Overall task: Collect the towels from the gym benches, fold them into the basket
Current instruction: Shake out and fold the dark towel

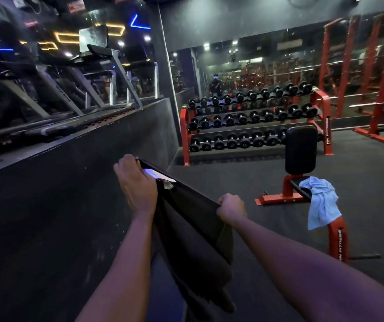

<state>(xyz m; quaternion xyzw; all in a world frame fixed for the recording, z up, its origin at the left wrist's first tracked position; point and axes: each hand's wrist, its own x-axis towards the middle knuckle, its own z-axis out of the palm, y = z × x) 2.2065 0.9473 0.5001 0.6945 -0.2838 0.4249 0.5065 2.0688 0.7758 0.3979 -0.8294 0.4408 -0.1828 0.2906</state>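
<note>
The left hand (137,184) and right hand (231,209) each pinch the black towel (193,240); the red dumbbell rack (328,133) reads "FITNESS".

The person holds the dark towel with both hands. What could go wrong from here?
1. The dark towel hangs low from the left hand and the right hand, which grip only its top edge; its loose end may drag on the floor.
2. The light blue towel hangs mostly over the side of the bench; it may slide off.
3. No basket is in view, so the fold may loosen while carried.
</note>
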